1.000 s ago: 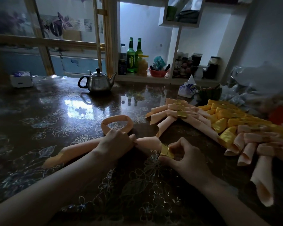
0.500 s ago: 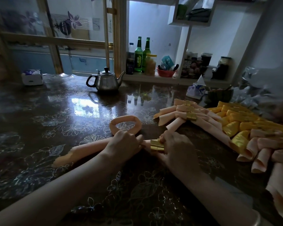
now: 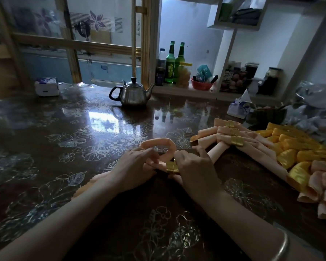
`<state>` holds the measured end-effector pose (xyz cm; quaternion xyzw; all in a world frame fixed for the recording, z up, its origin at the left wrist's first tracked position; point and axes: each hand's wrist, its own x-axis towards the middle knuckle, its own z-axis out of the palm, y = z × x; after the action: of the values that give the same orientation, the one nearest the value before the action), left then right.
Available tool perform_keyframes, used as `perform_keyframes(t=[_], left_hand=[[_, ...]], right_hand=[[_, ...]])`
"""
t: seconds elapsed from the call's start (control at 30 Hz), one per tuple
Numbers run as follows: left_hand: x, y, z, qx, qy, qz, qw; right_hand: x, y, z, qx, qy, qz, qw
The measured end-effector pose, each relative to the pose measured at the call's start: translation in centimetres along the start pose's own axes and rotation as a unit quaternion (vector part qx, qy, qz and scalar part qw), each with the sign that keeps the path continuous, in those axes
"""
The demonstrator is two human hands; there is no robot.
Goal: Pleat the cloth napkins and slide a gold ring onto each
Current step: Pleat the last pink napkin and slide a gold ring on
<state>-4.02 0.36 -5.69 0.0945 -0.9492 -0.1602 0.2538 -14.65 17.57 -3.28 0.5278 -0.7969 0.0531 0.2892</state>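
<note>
Far left at the back edge of the table (image 3: 45,132) we've got a tissue pack (image 3: 46,86), well away from everything else. The tabletop is that glossy dark floral kind, so lots of glare. Next over is a little steel teapot (image 3: 133,94), sitting upright with its spout pointing right, and behind it on the ledge are two green bottles (image 3: 170,63) and a red bowl (image 3: 200,85) full of odds and ends.

Front and centre is the actual work. Our left hand (image 3: 134,167) has its fingers curled, pinching the rolled peach napkin (image 3: 158,145). The napkin's far part curves into a loop just beyond our knuckles, and one loose end pokes out toward the left under our wrist. The gold ring (image 3: 172,167) sits around the napkin right between both hands. Our right hand (image 3: 194,166) is clenched around the ring and the napkin under it, with the fingertips hidden, so we can't see exactly how they sit.

Off to the right there's a fan of ringed napkins (image 3: 233,136) lying on the table, same peach colour, each with a gold band. Right beside those is a heap of yellow napkins (image 3: 297,147), with more peach rolls at the near edge. A silver bangle (image 3: 282,245) sits on our right wrist.
</note>
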Motion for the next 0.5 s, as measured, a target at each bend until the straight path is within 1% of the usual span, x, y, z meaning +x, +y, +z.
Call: perform_keyframes(t=[0.07, 0.13, 0.2, 0.3, 0.4, 0.5], left_hand=[[0.3, 0.2, 0.0, 0.005, 0.019, 0.006, 1.000], [0.3, 0.4, 0.0, 0.010, 0.029, 0.010, 0.999], [0.3, 0.4, -0.1, 0.008, 0.040, 0.012, 0.999], [0.2, 0.0, 0.0, 0.005, 0.046, -0.007, 0.999], [0.5, -0.5, 0.1, 0.023, 0.031, -0.018, 0.999], [1.0, -0.6, -0.4, 0.028, -0.006, -0.020, 0.999]], right_hand=[[0.6, -0.6, 0.1, 0.016, -0.017, 0.002, 1.000], [1.1, -1.2, 0.4, 0.058, -0.035, 0.010, 0.998], [1.3, -1.4, 0.7, 0.117, -0.052, 0.029, 0.991], [1.5, -1.1, 1.5, 0.226, -0.088, 0.075, 0.967], [2.0, -0.3, 2.2, 0.237, -0.138, 0.082, 0.958], [2.8, 0.3, 2.2, 0.219, -0.177, 0.061, 0.957]])
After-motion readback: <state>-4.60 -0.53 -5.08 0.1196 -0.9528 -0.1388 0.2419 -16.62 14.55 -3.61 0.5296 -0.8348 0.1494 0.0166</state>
